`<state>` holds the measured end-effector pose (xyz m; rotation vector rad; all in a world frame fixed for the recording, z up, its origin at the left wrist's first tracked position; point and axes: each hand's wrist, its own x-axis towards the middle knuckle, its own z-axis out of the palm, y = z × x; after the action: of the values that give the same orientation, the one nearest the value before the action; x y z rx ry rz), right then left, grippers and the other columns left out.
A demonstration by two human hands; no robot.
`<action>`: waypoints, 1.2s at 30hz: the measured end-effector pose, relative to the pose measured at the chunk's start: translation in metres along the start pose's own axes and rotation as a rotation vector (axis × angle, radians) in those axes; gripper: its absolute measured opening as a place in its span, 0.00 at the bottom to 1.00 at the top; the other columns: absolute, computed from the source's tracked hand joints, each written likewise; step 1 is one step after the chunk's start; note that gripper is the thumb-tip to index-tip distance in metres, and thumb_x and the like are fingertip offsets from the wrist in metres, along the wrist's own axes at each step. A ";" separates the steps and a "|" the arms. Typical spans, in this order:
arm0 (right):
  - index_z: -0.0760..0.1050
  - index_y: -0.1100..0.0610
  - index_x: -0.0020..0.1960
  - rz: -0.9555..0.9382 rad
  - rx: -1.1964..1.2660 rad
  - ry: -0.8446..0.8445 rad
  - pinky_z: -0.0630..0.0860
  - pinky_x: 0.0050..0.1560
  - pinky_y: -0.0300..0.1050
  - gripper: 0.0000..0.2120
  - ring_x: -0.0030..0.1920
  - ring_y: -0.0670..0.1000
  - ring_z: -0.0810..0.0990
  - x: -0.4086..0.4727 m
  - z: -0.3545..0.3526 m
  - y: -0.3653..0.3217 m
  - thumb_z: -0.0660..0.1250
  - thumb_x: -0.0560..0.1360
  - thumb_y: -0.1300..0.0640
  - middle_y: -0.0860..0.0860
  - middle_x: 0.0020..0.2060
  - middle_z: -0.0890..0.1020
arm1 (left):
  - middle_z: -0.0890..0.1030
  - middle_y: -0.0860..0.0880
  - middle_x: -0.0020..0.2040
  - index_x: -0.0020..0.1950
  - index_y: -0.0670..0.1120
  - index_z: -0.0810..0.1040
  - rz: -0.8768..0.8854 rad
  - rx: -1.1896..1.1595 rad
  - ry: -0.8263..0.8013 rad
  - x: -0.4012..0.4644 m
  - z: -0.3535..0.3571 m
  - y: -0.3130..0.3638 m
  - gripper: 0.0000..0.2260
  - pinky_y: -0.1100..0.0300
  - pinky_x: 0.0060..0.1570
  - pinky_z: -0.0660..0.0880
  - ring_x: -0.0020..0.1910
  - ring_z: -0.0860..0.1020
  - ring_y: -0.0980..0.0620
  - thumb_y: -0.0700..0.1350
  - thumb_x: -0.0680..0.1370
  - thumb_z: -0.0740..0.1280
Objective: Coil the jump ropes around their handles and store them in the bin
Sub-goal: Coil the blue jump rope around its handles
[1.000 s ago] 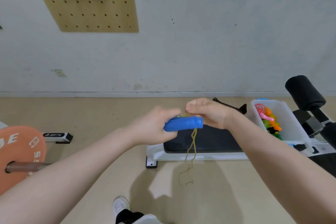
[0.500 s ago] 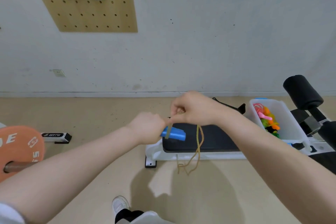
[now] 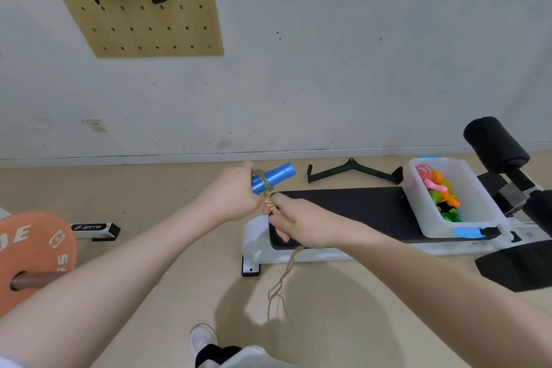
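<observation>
Gripping the blue handle (image 3: 273, 179) in my left hand (image 3: 236, 194), I pinched the beaded rope (image 3: 272, 207) with my right hand (image 3: 294, 222), needing steady tension for tight, even coils.

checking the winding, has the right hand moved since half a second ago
Yes. The right hand has dropped from above the bench pad's far edge to its near left corner, pulling the rope below the blue handle.

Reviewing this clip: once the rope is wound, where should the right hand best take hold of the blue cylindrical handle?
Probably the bare far end of the blue cylindrical handle, approached from its right side. The left hand grips the near end and the yellowish-brown rope coils beside it, so only that end, angled up and right, is free. The right hand now pinches the rope.
</observation>
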<state>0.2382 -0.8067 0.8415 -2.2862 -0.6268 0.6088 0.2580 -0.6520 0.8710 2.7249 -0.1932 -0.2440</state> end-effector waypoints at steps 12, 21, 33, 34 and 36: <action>0.76 0.52 0.35 -0.015 0.072 0.162 0.68 0.37 0.40 0.07 0.29 0.45 0.71 0.000 -0.069 -0.025 0.71 0.71 0.55 0.45 0.23 0.75 | 0.66 0.50 0.33 0.69 0.44 0.56 0.234 0.406 -0.152 -0.012 0.024 0.000 0.23 0.57 0.29 0.63 0.34 0.70 0.44 0.42 0.76 0.61; 0.74 0.49 0.32 0.022 0.611 0.176 0.64 0.32 0.37 0.17 0.28 0.44 0.67 0.003 -0.032 0.003 0.60 0.77 0.63 0.46 0.27 0.73 | 0.70 0.54 0.28 0.77 0.50 0.47 0.330 -0.267 -0.066 -0.029 -0.011 0.017 0.40 0.69 0.30 0.66 0.28 0.71 0.60 0.34 0.71 0.65; 0.71 0.60 0.47 0.071 -0.579 0.050 0.63 0.31 0.44 0.05 0.38 0.56 0.71 -0.001 -0.012 -0.034 0.58 0.78 0.59 0.52 0.34 0.70 | 0.72 0.47 0.41 0.68 0.41 0.57 -0.149 0.341 -0.075 0.001 0.026 -0.011 0.23 0.57 0.31 0.66 0.39 0.72 0.44 0.39 0.74 0.61; 0.73 0.61 0.49 0.046 -0.602 0.046 0.65 0.32 0.44 0.06 0.39 0.56 0.73 -0.001 -0.017 -0.036 0.59 0.77 0.61 0.53 0.36 0.71 | 0.71 0.47 0.40 0.64 0.41 0.60 -0.120 0.357 -0.129 0.000 0.030 -0.010 0.19 0.58 0.29 0.65 0.38 0.72 0.45 0.39 0.74 0.60; 0.76 0.58 0.50 -0.036 -0.545 0.055 0.68 0.38 0.43 0.07 0.41 0.54 0.74 0.001 -0.030 -0.037 0.60 0.76 0.61 0.51 0.37 0.75 | 0.69 0.49 0.35 0.52 0.43 0.66 -0.007 0.392 -0.224 -0.001 0.037 -0.007 0.08 0.58 0.29 0.64 0.36 0.71 0.46 0.38 0.73 0.60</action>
<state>0.2467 -0.7965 0.8874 -2.7730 -0.8899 0.3858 0.2505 -0.6593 0.8354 3.0810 -0.3246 -0.5679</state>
